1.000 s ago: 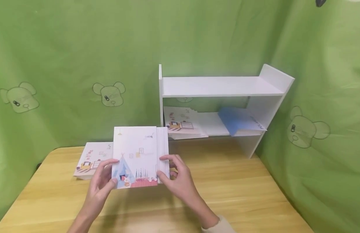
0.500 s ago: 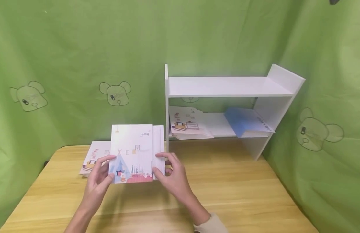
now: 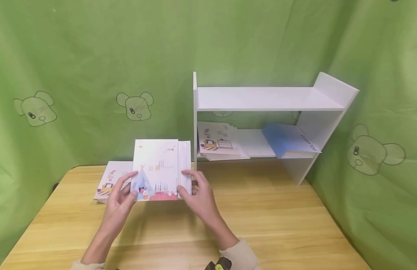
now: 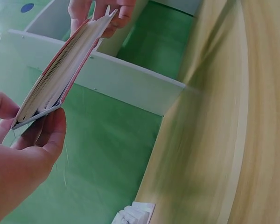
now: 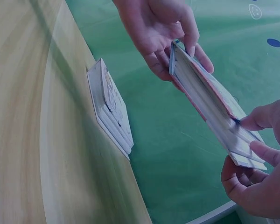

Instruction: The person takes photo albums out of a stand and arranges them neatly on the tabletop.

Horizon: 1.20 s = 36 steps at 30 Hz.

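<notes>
Both hands hold a white illustrated book (image 3: 156,161) above the table, its cover printed with a blue tent and a pink rug. My left hand (image 3: 119,198) grips the book's left edge, thumb on the front and fingers partly behind. At the opposite side, my right hand (image 3: 200,191) pinches the right edge, where narrow layered strips stick out beyond the cover. The page block shows between the covers in the left wrist view, with the left hand (image 4: 25,161) around one end. In the right wrist view the right hand (image 5: 266,172) has its fingers on the layered edge.
Behind the held book, a stack of similar books (image 3: 108,172) lies on the wooden table (image 3: 262,217). A white two-tier shelf (image 3: 262,98) stands at back right. Its lower board bears illustrated books (image 3: 215,138) at left and a blue-and-white book (image 3: 274,140) at right. Green curtains surround the table.
The head view has shifted, so the shelf sits farther right. The held book has moved slightly up in view and looks shorter. Both hands keep their hold.
</notes>
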### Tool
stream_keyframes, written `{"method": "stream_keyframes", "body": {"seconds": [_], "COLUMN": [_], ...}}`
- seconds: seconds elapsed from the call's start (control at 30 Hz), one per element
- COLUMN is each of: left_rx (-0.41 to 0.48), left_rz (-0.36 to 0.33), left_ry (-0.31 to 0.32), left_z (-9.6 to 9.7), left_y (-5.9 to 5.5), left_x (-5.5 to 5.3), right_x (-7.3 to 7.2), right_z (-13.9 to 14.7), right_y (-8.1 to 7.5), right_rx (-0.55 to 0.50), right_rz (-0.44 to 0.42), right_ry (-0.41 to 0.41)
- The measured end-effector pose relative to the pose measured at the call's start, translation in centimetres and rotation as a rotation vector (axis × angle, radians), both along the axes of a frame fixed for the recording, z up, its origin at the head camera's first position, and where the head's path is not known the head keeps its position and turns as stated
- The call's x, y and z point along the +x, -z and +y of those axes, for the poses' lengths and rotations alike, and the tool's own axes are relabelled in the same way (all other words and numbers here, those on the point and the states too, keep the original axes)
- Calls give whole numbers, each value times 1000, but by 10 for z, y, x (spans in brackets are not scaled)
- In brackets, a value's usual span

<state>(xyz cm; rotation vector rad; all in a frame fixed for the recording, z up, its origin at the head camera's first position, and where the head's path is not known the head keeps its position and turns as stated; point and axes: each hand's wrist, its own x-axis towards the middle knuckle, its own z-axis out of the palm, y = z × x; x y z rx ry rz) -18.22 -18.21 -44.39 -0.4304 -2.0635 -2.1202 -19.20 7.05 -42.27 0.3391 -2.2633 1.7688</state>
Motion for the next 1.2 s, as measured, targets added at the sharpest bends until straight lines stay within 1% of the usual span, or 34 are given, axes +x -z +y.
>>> {"method": "stream_keyframes", "body": {"seconds": [0.17, 0.37, 0.5, 0.7, 0.77, 0.87, 1.0, 1.1, 1.2], "left_rx": [23, 80, 103, 125, 135, 133, 123, 128, 141], "left_rz": [-8, -33, -60, -66, -67, -90, -126, -137, -148], "left_ry": [-28, -59, -56, -94, -94, -88, -67, -44, -36], "left_z": [2, 9, 12, 13, 13, 13, 10, 9, 9], "left_y": [3, 8, 11, 11, 11, 12, 18, 22, 26], "left_x": [-8, -19, -25, -33, -35, -37, -39, -40, -41], "right_x": [-5, -13, -16, -23, -25, -27, -29, -30, -31], "right_z": [-2, -3, -4, -6, -6, -7, -8, -9, -10], "right_y": [3, 8, 10, 15, 17, 21, 26, 29, 34], "right_rx": [23, 70, 71, 38, 32, 24, 23, 30, 44], "right_rz": [-9, -5, -17, -20, -16, -20, -31, -31, -37], "right_ry": [5, 11, 17, 3, 4, 6, 9, 16, 31]}}
